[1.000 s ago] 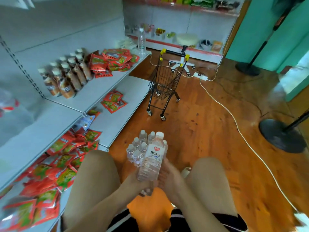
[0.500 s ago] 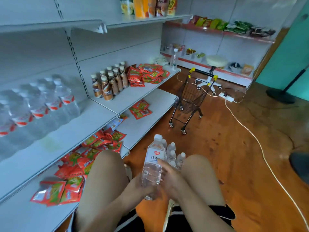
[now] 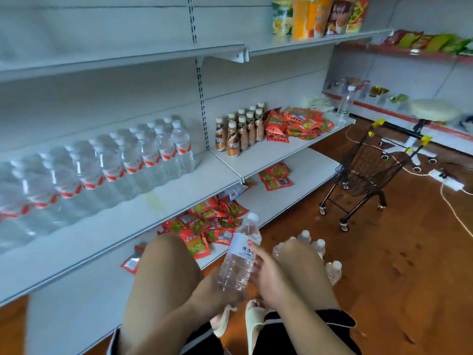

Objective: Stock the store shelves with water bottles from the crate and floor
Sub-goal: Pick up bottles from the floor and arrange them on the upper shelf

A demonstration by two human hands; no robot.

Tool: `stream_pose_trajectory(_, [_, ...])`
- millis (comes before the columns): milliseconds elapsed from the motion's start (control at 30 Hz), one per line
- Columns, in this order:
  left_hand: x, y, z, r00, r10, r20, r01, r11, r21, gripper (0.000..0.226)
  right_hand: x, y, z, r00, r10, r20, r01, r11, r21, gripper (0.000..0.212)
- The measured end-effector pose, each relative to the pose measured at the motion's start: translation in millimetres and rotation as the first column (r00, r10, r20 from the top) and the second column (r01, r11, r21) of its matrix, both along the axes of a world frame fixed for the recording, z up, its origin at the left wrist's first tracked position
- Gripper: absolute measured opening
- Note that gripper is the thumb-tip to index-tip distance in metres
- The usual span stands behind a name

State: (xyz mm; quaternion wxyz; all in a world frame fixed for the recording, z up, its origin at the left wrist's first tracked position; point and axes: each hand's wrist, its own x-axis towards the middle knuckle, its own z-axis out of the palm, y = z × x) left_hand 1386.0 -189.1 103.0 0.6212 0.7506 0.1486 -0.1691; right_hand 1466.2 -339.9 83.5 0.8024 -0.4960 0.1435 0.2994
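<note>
a clear water bottle (image 3: 239,254) with a white cap and pale label is held between the person's bare knees, tilted so its cap leans toward 1 o'clock. the left hand (image 3: 211,288) is wrapped round the bottle's lower half from the 9 o'clock side, fingers curled under it. the right hand (image 3: 268,274) holds it from the 3 o'clock side, fingertips laid over the label.

just past the right knee, at 1 o'clock from the held bottle, a cluster of loose bottles (image 3: 309,243) stands on the wooden floor (image 3: 396,265), white caps up.

at 10 o'clock the middle shelf (image 3: 122,231) carries a long double row of stocked bottles (image 3: 143,160) with red-and-white labels, set toward the back; its front strip is bare. further along at 12 o'clock stand brown coffee bottles (image 3: 240,131), and just beside them a heap of red snack packets (image 3: 297,124). more red packets (image 3: 204,226) lie on the bottom shelf, just beyond the left knee.

at 2 o'clock a small black wire cart (image 3: 366,170) with yellow handle ends stands on the floor, and a white cable (image 3: 458,213) runs past it. pale sandals (image 3: 253,319) show beneath the hands.
</note>
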Motion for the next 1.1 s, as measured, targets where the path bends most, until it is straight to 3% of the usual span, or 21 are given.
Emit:
stream_pose_trajectory(167, [-18, 20, 9, 0.995, 0.096, -0.016, -0.096, 0.995, 0.004, 0.023, -4, 33, 9, 0.991, 0.118, 0.065, -0.115, 0.992, -0.042, 0.058])
stream_pose_trajectory(233, [-29, 30, 10, 0.993, 0.116, -0.035, -0.115, 0.993, 0.029, 0.022, -10, 47, 11, 0.976, 0.199, 0.085, -0.192, 0.978, -0.085, 0.049])
stream_pose_trajectory(333, [-49, 45, 10, 0.984, 0.175, -0.041, -0.172, 0.983, 0.072, 0.04, -20, 73, 15, 0.943, 0.317, 0.097, -0.3, 0.941, -0.157, 0.037])
stream_pose_trajectory(433, [-68, 53, 13, 0.956, 0.293, -0.007, -0.29, 0.949, 0.121, 0.03, -31, 98, 15, 0.916, 0.386, 0.11, -0.364, 0.914, -0.18, 0.036])
stream_pose_trajectory(533, [-87, 61, 18, 0.915, 0.402, 0.018, -0.4, 0.903, 0.158, 0.037, -45, 120, 24, 0.875, 0.468, 0.123, -0.44, 0.875, -0.201, 0.033])
stream_pose_trajectory(600, [-100, 68, 24, 0.886, 0.462, 0.047, -0.464, 0.877, 0.127, 0.022, -54, 133, 31, 0.838, 0.525, 0.15, -0.491, 0.845, -0.212, 0.031])
stream_pose_trajectory(667, [-112, 76, 34, 0.85, 0.517, 0.104, -0.524, 0.849, 0.063, 0.018, -56, 145, 42, 0.78, 0.589, 0.211, -0.547, 0.806, -0.227, 0.036])
stream_pose_trajectory(733, [-121, 88, 48, 0.793, 0.592, 0.14, -0.599, 0.801, 0.005, 0.029, -52, 156, 61, 0.7, 0.649, 0.3, -0.606, 0.761, -0.232, 0.041])
stream_pose_trajectory(833, [-125, 110, 81, 0.756, 0.609, 0.239, -0.622, 0.783, -0.026, 0.045, -42, 175, 107, 0.546, 0.688, 0.478, -0.637, 0.711, -0.297, 0.03])
stream_pose_trajectory(967, [-115, 144, 146, 0.761, 0.513, 0.397, -0.561, 0.828, 0.006, 0.053, -30, 202, 181, 0.423, 0.599, 0.68, -0.592, 0.751, -0.293, 0.052])
stream_pose_trajectory(1100, [-102, 177, 222, 0.717, 0.408, 0.565, -0.569, 0.811, 0.136, 0.046, -19, 215, 257, 0.295, 0.448, 0.844, -0.526, 0.813, -0.248, 0.056])
